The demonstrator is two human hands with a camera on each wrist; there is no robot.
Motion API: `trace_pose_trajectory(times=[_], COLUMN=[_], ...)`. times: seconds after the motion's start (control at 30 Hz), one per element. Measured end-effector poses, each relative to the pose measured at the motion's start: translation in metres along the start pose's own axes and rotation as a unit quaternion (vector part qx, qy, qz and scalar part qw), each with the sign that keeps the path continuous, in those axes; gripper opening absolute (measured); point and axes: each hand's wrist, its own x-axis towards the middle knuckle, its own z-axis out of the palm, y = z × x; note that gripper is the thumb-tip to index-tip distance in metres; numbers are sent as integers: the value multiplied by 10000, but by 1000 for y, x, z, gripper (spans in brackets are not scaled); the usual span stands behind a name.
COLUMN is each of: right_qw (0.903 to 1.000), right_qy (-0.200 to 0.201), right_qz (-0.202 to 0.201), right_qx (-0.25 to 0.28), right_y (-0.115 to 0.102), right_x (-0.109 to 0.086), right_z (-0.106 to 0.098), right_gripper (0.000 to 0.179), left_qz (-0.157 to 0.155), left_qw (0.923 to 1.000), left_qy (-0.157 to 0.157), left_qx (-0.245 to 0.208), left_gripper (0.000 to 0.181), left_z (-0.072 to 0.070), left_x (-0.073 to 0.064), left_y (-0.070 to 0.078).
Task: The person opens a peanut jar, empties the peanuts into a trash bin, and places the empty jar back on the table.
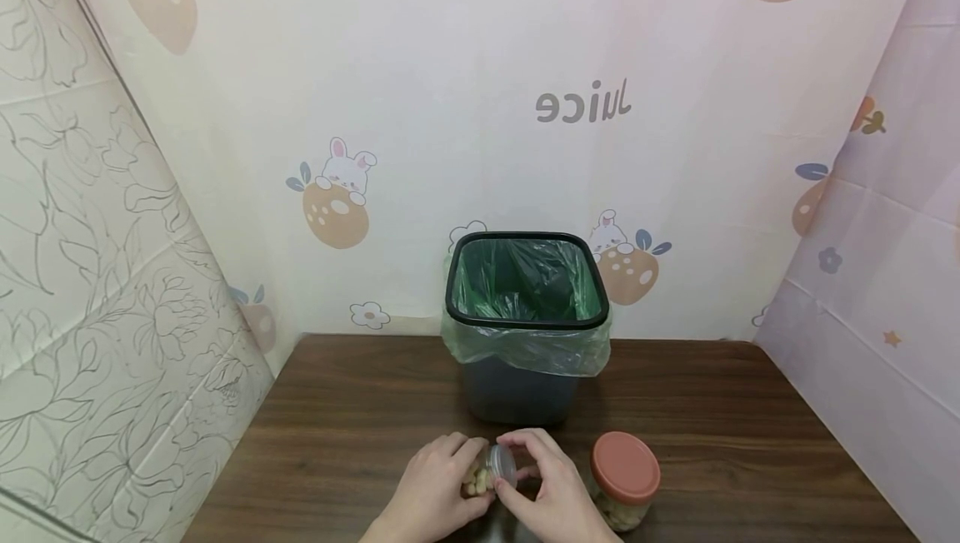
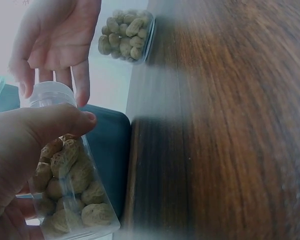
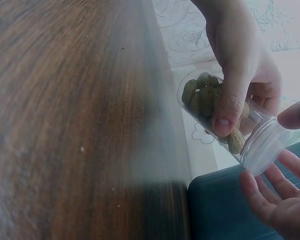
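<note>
A small clear jar [image 2: 72, 187] of peanuts in their shells lies tilted on its side just above the table. My left hand [image 1: 438, 485] grips its body, thumb across the front. The jar's translucent lid [image 3: 264, 147] points to the right, toward my right hand [image 1: 551, 485]. The fingers and thumb of that hand curl round the lid's rim, seen from both wrist views. Beside my right hand stands a second, wider jar [image 1: 626, 476] with a pinkish-red lid, upright and holding more peanuts.
Behind the hands a dark bin [image 1: 517, 389] with a black rim stands on the brown wooden table [image 1: 360, 401], lined with a green translucent bag [image 1: 525, 351]. Patterned curtains [image 1: 450, 110] close off the back and both sides.
</note>
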Motion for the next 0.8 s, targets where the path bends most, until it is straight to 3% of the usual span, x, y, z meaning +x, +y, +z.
trace_pose_trajectory(times=[0.4,0.63,0.8], right_qw=[9997,9975,9960], right_qy=[-45,-30,81], right_qz=[-1,619,835], right_qx=[-220,-332,-298], right_y=[1,-3,-3], right_x=[1,4,4], right_z=[0,0,2], right_gripper=[42,57,63], left_qz=[82,207,227], left_qw=[9999,9990,9986], left_qy=[117,320,366], left_qx=[-3,218,313], left_gripper=[52,55,58], left_z=[1,3,4], left_x=[-1,-1,-1], left_y=[-1,-1,-1])
